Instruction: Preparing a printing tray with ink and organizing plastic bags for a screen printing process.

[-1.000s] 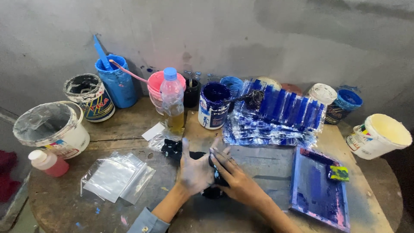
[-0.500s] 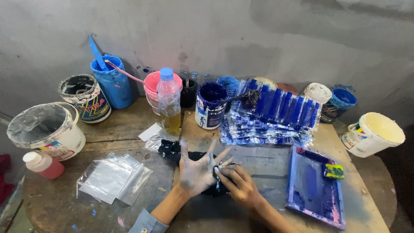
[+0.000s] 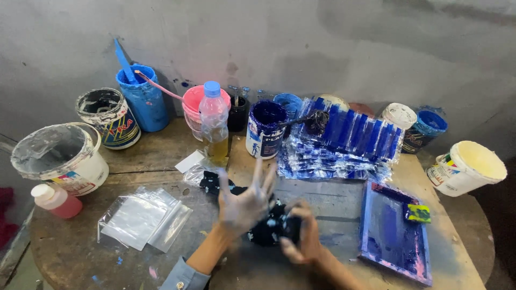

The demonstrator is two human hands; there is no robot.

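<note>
Head view: left hand point(image 3: 244, 207) has fingers splayed wide, pinning the dark ink-stained cloth point(image 3: 269, 228), while the right hand point(image 3: 301, 236) is clenched around it. I'd press flat so it doesn't slide on the round table point(image 3: 75, 252).

My left hand point(image 3: 244, 207) is raised with its fingers spread wide and pointing away from me, palm down, blurred and smeared pale. My right hand point(image 3: 301, 236) sits just beside it, fingers curled inward in a loose grip, the forearm running toward the lower right.

Head camera, steeply down (close) over round table point(image 3: 134, 268)
</note>
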